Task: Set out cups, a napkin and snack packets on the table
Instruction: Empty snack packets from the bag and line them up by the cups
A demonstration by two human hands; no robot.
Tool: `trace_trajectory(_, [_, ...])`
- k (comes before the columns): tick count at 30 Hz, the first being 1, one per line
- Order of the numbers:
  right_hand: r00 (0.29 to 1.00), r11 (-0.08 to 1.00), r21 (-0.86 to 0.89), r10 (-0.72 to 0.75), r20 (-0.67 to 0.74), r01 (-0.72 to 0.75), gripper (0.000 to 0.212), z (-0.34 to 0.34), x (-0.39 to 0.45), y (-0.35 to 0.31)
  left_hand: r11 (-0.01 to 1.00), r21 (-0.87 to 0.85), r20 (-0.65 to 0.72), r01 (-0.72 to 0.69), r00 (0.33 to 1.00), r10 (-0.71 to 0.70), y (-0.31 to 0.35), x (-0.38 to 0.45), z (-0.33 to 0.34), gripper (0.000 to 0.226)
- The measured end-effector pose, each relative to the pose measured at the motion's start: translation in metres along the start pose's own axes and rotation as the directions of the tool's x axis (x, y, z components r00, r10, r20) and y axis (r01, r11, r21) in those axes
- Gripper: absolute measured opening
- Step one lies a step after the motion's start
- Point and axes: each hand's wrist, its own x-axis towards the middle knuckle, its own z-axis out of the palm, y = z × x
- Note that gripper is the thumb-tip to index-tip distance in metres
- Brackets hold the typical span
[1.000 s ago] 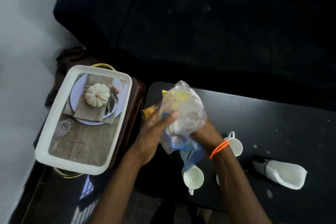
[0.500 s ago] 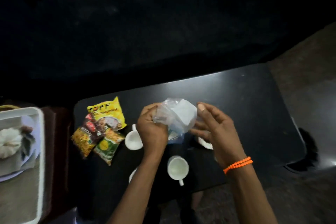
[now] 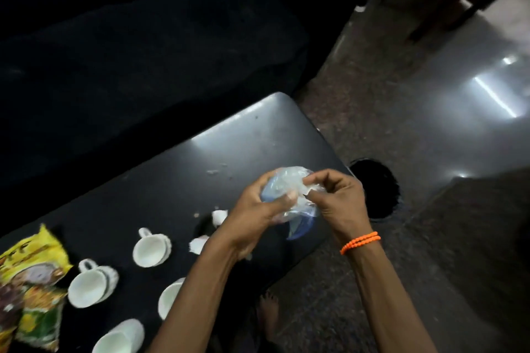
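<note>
Both hands crumple a clear and blue plastic bag above the right end of the black table. My left hand grips the bag from the left; my right hand, with an orange bead bracelet on the wrist, pinches its top. Several white cups stand on the table, among them one in the middle and one nearer the left. Snack packets, yellow and green, lie at the left edge. A white napkin shows partly behind my left forearm.
A dark sofa runs along the far side of the table. To the right is a shiny stone floor with a round black object beside the table's corner. A bare foot shows below the table edge.
The view has swung right, so the white tray is gone and the packets sit at the left edge. Both hands carried the bag to the right end and crumpled it smaller.
</note>
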Motion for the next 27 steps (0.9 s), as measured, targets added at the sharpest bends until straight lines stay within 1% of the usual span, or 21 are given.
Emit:
trace_trajectory(1, [0.998,0.999,-0.053,-0.014,-0.057,0.011,0.042,-0.009,-0.001,0.004,0.995,0.100,-0.048,-0.019,0.999,0.024,-0.009,0.008,0.014,0.043])
trace_trajectory(3, [0.989,0.971,-0.236,-0.064,-0.132,0.031,0.034,-0.027,-0.008,0.012,0.949,0.308,-0.177,-0.060,0.977,0.119,-0.030,0.025,0.036,0.022])
trace_trajectory(4, [0.988,0.948,-0.316,-0.082,-0.133,0.036,0.034,-0.036,-0.014,0.016,0.898,0.434,-0.205,-0.073,0.963,0.178,-0.039,0.033,0.045,0.021])
trace_trajectory(5, [0.992,0.934,-0.356,-0.069,-0.106,0.027,0.043,-0.047,-0.020,0.020,0.832,0.549,-0.218,-0.083,0.947,0.238,-0.048,0.040,0.054,0.024])
trace_trajectory(6, [0.999,0.940,-0.341,-0.027,-0.046,0.010,0.059,-0.058,-0.026,0.025,0.758,0.643,-0.219,-0.106,0.923,0.315,-0.056,0.045,0.061,0.026])
trace_trajectory(8, [0.993,0.962,-0.271,0.056,0.101,-0.026,0.094,-0.080,-0.037,0.036,0.607,0.767,-0.150,-0.207,0.863,0.483,-0.072,0.049,0.074,0.032])
trace_trajectory(9, [0.988,0.953,-0.302,0.072,0.137,-0.027,0.106,-0.089,-0.040,0.043,0.540,0.797,-0.081,-0.270,0.839,0.538,-0.080,0.052,0.083,0.035])
trace_trajectory(10, [0.988,0.923,-0.385,0.068,0.141,-0.009,0.112,-0.096,-0.043,0.050,0.501,0.807,-0.020,-0.314,0.832,0.554,-0.089,0.055,0.094,0.038])
trace_trajectory(11, [0.993,0.886,-0.464,0.043,0.107,0.011,0.110,-0.101,-0.045,0.058,0.482,0.805,0.030,-0.345,0.836,0.548,-0.098,0.058,0.105,0.039])
trace_trajectory(12, [0.999,0.866,-0.500,0.010,0.034,0.008,0.104,-0.106,-0.047,0.066,0.487,0.802,0.057,-0.347,0.856,0.515,-0.105,0.062,0.116,0.037])
trace_trajectory(13, [0.997,0.876,-0.483,-0.022,-0.069,-0.014,0.095,-0.110,-0.048,0.074,0.504,0.798,0.070,-0.329,0.882,0.465,-0.111,0.066,0.126,0.031])
trace_trajectory(15, [0.959,0.924,-0.377,-0.045,-0.280,-0.066,0.070,-0.122,-0.049,0.094,0.540,0.801,0.105,-0.260,0.948,0.301,-0.118,0.078,0.143,0.017])
trace_trajectory(17, [0.911,0.943,-0.290,0.029,-0.411,-0.161,0.038,-0.137,-0.048,0.117,0.548,0.803,0.204,-0.235,0.972,0.118,-0.122,0.091,0.157,0.028])
trace_trajectory(18, [0.885,0.936,-0.266,0.085,-0.458,-0.228,0.027,-0.146,-0.047,0.128,0.583,0.782,0.253,-0.221,0.967,0.026,-0.124,0.096,0.164,0.034])
trace_trajectory(19, [0.858,0.922,-0.257,0.130,-0.497,-0.288,0.024,-0.155,-0.044,0.137,0.658,0.732,0.292,-0.177,0.954,-0.069,-0.126,0.099,0.172,0.040])
trace_trajectory(20, [0.839,0.908,-0.261,0.154,-0.523,-0.329,0.027,-0.164,-0.042,0.148,0.724,0.680,0.314,-0.115,0.938,-0.146,-0.128,0.100,0.179,0.049])
trace_trajectory(21, [0.826,0.895,-0.279,0.151,-0.543,-0.347,0.029,-0.170,-0.039,0.157,0.774,0.630,0.318,-0.059,0.929,-0.188,-0.132,0.103,0.186,0.057])
trace_trajectory(22, [0.822,0.890,-0.302,0.127,-0.554,-0.341,0.029,-0.176,-0.033,0.166,0.809,0.587,0.311,-0.034,0.932,-0.186,-0.136,0.106,0.193,0.061])
trace_trajectory(24, [0.821,0.888,-0.347,0.056,-0.569,-0.301,0.029,-0.184,-0.017,0.181,0.845,0.532,0.274,-0.051,0.955,-0.115,-0.144,0.114,0.204,0.056])
trace_trajectory(26, [0.800,0.888,-0.370,-0.003,-0.600,-0.274,0.035,-0.188,0.003,0.193,0.821,0.562,0.240,-0.099,0.969,-0.048,-0.152,0.126,0.216,0.052])
trace_trajectory(27, [0.787,0.886,-0.370,-0.010,-0.616,-0.279,0.041,-0.190,0.013,0.197,0.797,0.590,0.233,-0.125,0.972,-0.020,-0.157,0.135,0.223,0.057])
